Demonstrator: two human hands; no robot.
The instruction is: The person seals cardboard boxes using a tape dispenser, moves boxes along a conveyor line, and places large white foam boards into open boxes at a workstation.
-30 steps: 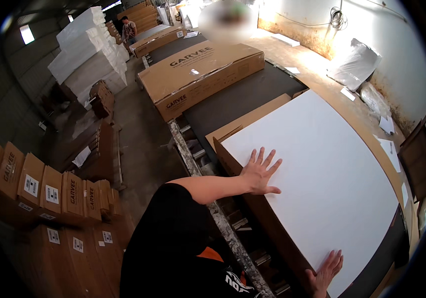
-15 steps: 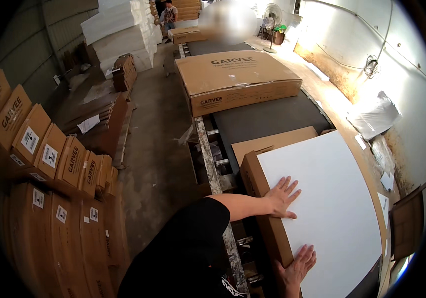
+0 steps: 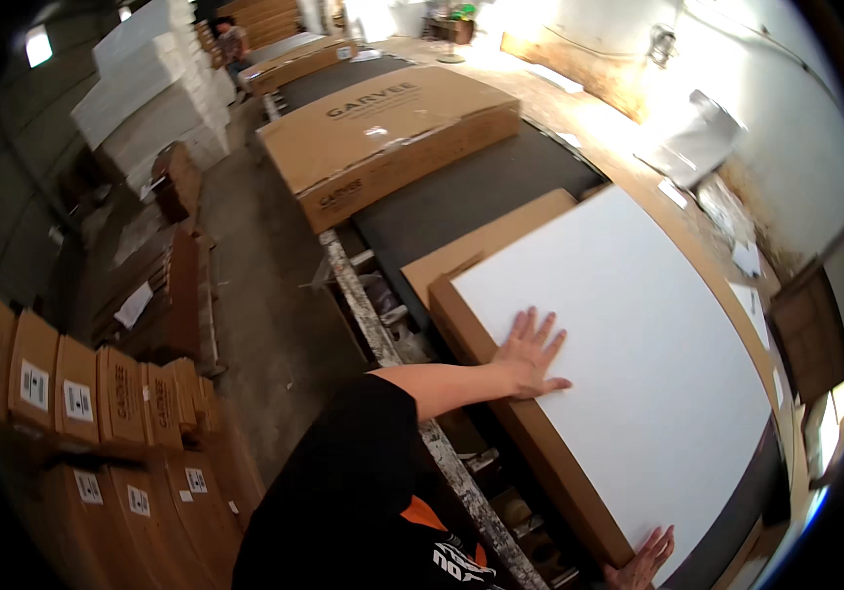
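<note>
A large white sheet (image 3: 609, 364) lies flat in an open shallow cardboard carton (image 3: 530, 433) on a dark conveyor belt. My left hand (image 3: 530, 359) rests palm down on the sheet near the carton's left edge, its fingers spread. At the near end, close to the lower edge of the view, my right hand (image 3: 646, 560) lies over the carton's rim with its fingers stretched onto the sheet. Neither hand grips anything. One carton flap (image 3: 491, 236) sticks out at the far end.
A closed carton (image 3: 392, 133) sits farther along the conveyor belt (image 3: 481, 187), whose worn metal rail (image 3: 353, 290) runs on the left. Stacked cartons (image 3: 122, 393) stand at the left, white blocks (image 3: 156, 93) behind them. Far off is another person (image 3: 232, 47).
The view has tilted and swung. My right hand has slid along the carton's left edge toward its near end. My left hand stays flat on the white sheet.
</note>
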